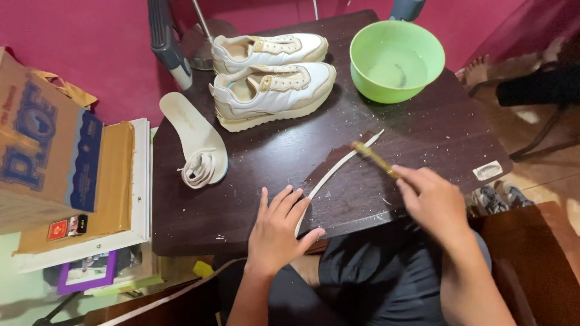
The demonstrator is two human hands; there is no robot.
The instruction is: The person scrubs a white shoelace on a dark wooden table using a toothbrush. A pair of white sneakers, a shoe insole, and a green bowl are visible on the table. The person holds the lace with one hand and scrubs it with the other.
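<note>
**Technician A:** Where did the long white flat shoelace (338, 166) lie in relation to each grip?

**Technician B:** It lay flat on the dark brown wooden bench (423, 133). Its long axis ran diagonally, from a near end under the left hand (278, 232) to a far end up and to the right, just past the head of the small yellow-handled brush (373, 158).

**Technician A:** State of the left grip?

**Technician B:** Flat and spread, not closed around anything. The fingers (290, 202) pressed down on the near part of the lace, pinning it to the bench.

**Technician A:** And the right grip?

**Technician B:** The right hand (432, 199) was closed narrowly around the brush handle. The brush pointed up and to the left from the grip, and its head touched the lace near the far end.

**Technician A:** Which hand was nearer the free span?

**Technician B:** The span lay between the two hands; the right grip reached it only through the brush, while the left touched it directly.

**Technician A:** Other items?

**Technician B:** Well beyond the left grip stood a pair of white and beige sneakers (272, 90), with a cream insole (187, 124) carrying a coiled second lace (199, 169) to their left. Beyond the right grip stood a light green plastic bowl (396, 60) of cloudy water.
</note>
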